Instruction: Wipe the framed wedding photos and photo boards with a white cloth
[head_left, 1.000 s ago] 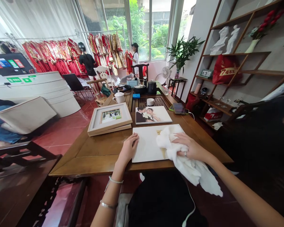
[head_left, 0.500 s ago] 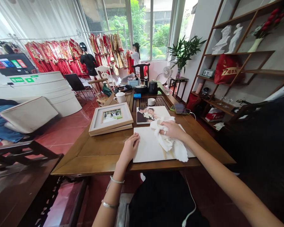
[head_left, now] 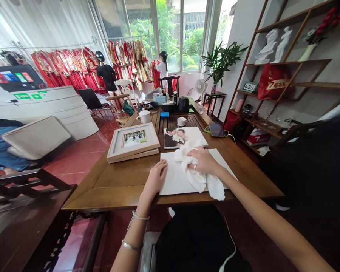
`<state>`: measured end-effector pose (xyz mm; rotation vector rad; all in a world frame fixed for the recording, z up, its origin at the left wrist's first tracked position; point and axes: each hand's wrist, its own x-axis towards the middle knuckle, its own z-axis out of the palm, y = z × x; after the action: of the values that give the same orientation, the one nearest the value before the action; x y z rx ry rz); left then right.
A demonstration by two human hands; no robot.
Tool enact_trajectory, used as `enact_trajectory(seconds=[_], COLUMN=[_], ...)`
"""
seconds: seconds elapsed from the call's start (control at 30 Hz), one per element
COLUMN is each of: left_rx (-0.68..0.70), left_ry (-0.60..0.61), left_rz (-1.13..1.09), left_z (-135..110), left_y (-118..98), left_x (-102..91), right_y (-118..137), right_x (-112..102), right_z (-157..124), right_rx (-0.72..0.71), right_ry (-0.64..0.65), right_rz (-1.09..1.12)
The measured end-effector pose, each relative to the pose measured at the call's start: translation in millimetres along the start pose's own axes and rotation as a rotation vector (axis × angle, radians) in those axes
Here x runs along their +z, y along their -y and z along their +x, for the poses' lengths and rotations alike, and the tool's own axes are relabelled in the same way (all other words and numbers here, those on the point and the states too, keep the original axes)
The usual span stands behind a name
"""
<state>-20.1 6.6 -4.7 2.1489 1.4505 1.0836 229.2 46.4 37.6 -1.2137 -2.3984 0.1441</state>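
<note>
A white panel [head_left: 172, 177] lies flat on the wooden table in front of me. At its left edge is my left hand [head_left: 156, 174], fingers bent and closed against the edge, holding the panel. My right hand [head_left: 203, 160] grips a crumpled white cloth [head_left: 191, 172] and presses it onto the panel's middle; the cloth trails past the panel's near edge. Just beyond the panel lies a photo print [head_left: 172, 138] of two people, its near part touched by the cloth. To the left, a light wood picture frame [head_left: 112, 151] with a photo rests on another frame.
On the wooden table [head_left: 102, 189] stand a lidded white mug [head_left: 144, 116], a white cup [head_left: 181, 121], a blue box [head_left: 164, 115] and a phone [head_left: 217, 130] on a cable. A dark chair [head_left: 25, 185] is at left; a shelf [head_left: 286, 85] is at right. Two people stand by garment racks.
My right hand has slid the cloth slightly left and toward me across the panel. My left hand stays at the panel's edge.
</note>
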Motion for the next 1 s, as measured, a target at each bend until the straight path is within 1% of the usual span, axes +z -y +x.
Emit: enact_trajectory(seconds=[0.1, 0.27, 0.37, 0.43, 0.5, 0.57, 0.67, 0.8, 0.87, 1.0], left_rx=[-0.007, -0.003, 0.003, 0.011, 0.016, 0.015, 0.003, -0.001, 0.01, 0.012], left_ry=[0.004, 0.003, 0.006, 0.002, -0.003, 0.0, 0.008, -0.002, 0.001, -0.005], left_rz=[-0.002, -0.008, -0.006, -0.01, -0.016, -0.018, -0.011, -0.011, -0.014, -0.014], left_z=[0.0, -0.4, -0.6, -0.6, -0.6, -0.5, -0.5, -0.7, -0.7, -0.5], left_y=[0.5, -0.1, -1.3, -2.0, -2.2, -2.1, -1.1, 1.0, 1.7, 2.5], left_x=[-0.1, -0.9, -1.3, -1.5, -1.8, -1.9, -1.5, -0.2, 0.1, 0.5], right_y=[15.4, 36.5, 39.2, 35.4, 28.1, 18.6, 4.4, -7.9, -9.5, -3.0], right_x=[-0.7, -15.0, -22.8, -25.5, -25.9, -24.0, -18.1, -9.3, -6.6, -4.3], right_z=[-20.0, -62.5, -79.7, -82.8, -78.5, -68.3, -46.9, -15.6, -0.6, 24.1], right_rx=[-0.084, -0.153, -0.184, -0.178, -0.148, -0.118, -0.081, 0.0, 0.032, 0.066], right_ry=[0.015, 0.084, 0.127, 0.142, 0.138, 0.115, 0.073, 0.038, 0.053, 0.14], right_rz=[-0.012, 0.033, 0.068, 0.102, 0.146, 0.184, 0.191, 0.135, 0.104, 0.015])
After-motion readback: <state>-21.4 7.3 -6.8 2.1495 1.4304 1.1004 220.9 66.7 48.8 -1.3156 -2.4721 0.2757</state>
